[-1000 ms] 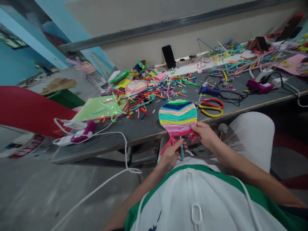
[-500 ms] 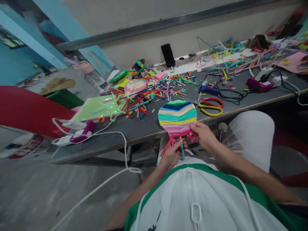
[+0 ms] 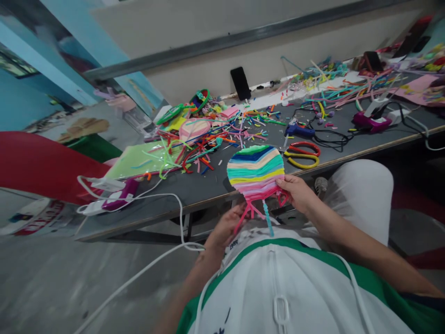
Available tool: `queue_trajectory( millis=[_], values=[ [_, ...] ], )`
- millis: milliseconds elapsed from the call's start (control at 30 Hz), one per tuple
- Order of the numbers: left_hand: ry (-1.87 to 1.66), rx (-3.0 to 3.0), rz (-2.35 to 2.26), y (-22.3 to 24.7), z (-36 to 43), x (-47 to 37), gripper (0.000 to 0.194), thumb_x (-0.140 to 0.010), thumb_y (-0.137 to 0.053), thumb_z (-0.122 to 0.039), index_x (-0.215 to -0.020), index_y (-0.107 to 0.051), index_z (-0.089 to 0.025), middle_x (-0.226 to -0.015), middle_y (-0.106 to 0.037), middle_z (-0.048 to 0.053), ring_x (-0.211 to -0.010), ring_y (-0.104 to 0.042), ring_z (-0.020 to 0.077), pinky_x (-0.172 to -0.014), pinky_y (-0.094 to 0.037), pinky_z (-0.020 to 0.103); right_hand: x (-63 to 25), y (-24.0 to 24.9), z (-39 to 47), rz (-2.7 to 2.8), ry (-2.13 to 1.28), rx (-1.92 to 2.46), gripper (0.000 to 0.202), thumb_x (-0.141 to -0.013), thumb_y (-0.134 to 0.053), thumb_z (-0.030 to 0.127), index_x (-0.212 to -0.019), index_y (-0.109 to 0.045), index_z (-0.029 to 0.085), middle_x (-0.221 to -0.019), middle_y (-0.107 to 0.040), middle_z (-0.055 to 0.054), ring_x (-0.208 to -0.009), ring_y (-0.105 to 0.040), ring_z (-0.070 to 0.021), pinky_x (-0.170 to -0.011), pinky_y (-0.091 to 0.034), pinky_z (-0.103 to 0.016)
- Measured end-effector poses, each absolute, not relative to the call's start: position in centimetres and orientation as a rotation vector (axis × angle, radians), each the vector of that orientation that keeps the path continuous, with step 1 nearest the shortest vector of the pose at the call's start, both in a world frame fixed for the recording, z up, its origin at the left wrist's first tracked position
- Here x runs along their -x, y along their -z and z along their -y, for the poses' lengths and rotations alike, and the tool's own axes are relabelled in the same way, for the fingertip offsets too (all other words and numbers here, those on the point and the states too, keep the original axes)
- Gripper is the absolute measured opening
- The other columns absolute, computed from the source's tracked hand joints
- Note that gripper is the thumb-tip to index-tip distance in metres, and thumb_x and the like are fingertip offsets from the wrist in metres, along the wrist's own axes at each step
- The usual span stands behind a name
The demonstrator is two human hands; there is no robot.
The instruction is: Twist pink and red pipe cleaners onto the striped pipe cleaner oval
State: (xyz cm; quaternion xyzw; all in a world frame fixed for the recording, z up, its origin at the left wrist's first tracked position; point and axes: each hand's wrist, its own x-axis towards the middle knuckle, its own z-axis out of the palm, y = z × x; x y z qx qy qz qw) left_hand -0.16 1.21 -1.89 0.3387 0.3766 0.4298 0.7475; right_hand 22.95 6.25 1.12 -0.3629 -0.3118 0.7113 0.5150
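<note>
Clearly, the largest thing before you is the long grey table (image 3: 208, 188), with a flat top and a pale brown edge; its right end is cut off by the frame. On your left, the red chair (image 3: 38, 167) is also cut off, so only one broad curved part can be seen. On the table lies a light-green sheet (image 3: 135, 157) under shiny plastic, partly covered by loose fuzzy stems (image 3: 198, 153).

Your striped disc (image 3: 256, 169) is at the near edge of the table, and it hides a piece of this edge. It is nearly round, made of soft-looking bands laid side by side, among them green, blue, cream, turquoise, yellow and pink. Your right hand (image 3: 295, 189) holds it at the lower right border: the thumb is on the front, the other fingers are mostly hidden, and together they are clamped on the disc. Your left hand (image 3: 225, 225) is lower, just beside the pink strands (image 3: 249, 208) under the disc. Its fingers are dim and partly covered, so I cannot tell how far apart they are, or if they touch something.

Near the disc lie scissors (image 3: 302, 155) with one red and one yellow looped handle; their blades are hard to make out. Behind them is a blue glue gun (image 3: 299, 131). Thinnest of all, a turquoise stem (image 3: 267, 217) hangs from the disc, slightly tilted.
</note>
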Motion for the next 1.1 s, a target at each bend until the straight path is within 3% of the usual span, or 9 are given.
queue_trajectory(
  millis=[133,200,367,567,733,900,1100],
  values=[
    [-1.097,-0.726,-0.853,-0.2,-2.2,1.8,0.033,-0.070,-0.074,-0.026,-0.100,-0.069,-0.015,-0.104,-0.069,0.012,-0.100,-0.064,0.0218,-0.091,-0.047,0.031,-23.0,-2.1,-6.0,0.804,-1.731,0.811,0.023,-0.065,-0.077,0.032,-0.082,-0.072,0.018,-0.074,-0.072,-0.002,-0.063,-0.066,-0.0141,-0.067,-0.056,-0.027],
    [-1.138,-0.775,-0.835,-1.1,-2.6,1.1,0.029,-0.067,-0.077,-0.026,-0.093,-0.070,-0.015,-0.095,-0.071,0.010,-0.091,-0.066,0.0206,-0.086,-0.049,0.031,-22.7,-2.2,-5.8,0.833,-1.748,0.796,0.022,-0.066,-0.076,0.031,-0.083,-0.072,0.018,-0.074,-0.072,-0.003,-0.064,-0.066,-0.0142,-0.066,-0.055,-0.026],
    [-1.200,-0.770,-0.857,-2.2,-2.6,-2.0,0.049,-0.053,-0.083,-0.016,-0.099,-0.068,-0.018,-0.102,-0.071,0.008,-0.103,-0.063,0.0266,-0.087,-0.050,0.036,-22.1,-1.7,-5.5,0.878,-1.774,0.769,0.024,-0.067,-0.076,0.034,-0.085,-0.072,0.018,-0.075,-0.072,-0.003,-0.066,-0.066,-0.0143,-0.066,-0.054,-0.026],
    [-1.183,-0.678,-0.832,-3.2,-2.4,-3.9,0.051,-0.057,-0.080,-0.016,-0.106,-0.066,-0.015,-0.107,-0.070,0.011,-0.111,-0.059,0.0301,-0.096,-0.047,0.042,-21.4,-1.5,-5.3,0.976,-1.755,0.718,0.026,-0.070,-0.074,0.036,-0.090,-0.073,0.020,-0.080,-0.072,-0.001,-0.071,-0.066,-0.0143,-0.077,-0.051,-0.029],
    [-1.249,-0.701,-0.875,-3.0,-3.0,-3.1,0.052,-0.061,-0.078,-0.013,-0.110,-0.064,-0.016,-0.108,-0.069,0.009,-0.108,-0.061,0.0288,-0.092,-0.049,0.041,-21.5,-1.3,-5.4,0.966,-1.751,0.797,0.028,-0.073,-0.070,0.039,-0.095,-0.071,0.022,-0.080,-0.072,0.001,-0.069,-0.064,-0.0115,-0.068,-0.051,-0.023],
    [-1.260,-0.707,-0.913,-2.2,-3.3,-1.9,0.051,-0.065,-0.076,-0.013,-0.113,-0.062,-0.019,-0.108,-0.069,0.006,-0.109,-0.060,0.0283,-0.090,-0.051,0.040,-22.4,-0.8,-5.4,1.026,-1.731,0.887,0.030,-0.075,-0.067,0.045,-0.089,-0.071,0.019,-0.085,-0.072,-0.003,-0.074,-0.065,-0.0134,-0.070,-0.052,-0.024],
    [-1.295,-0.706,-0.914,-2.4,-3.0,-2.0,0.050,-0.065,-0.076,-0.012,-0.111,-0.062,-0.024,-0.109,-0.069,0.004,-0.109,-0.060,0.0275,-0.088,-0.052,0.039,-22.4,-1.4,-5.0,1.141,-1.850,0.881,0.028,-0.075,-0.069,0.040,-0.089,-0.070,0.016,-0.077,-0.071,-0.005,-0.069,-0.065,-0.0121,-0.066,-0.051,-0.022]
  ],
)
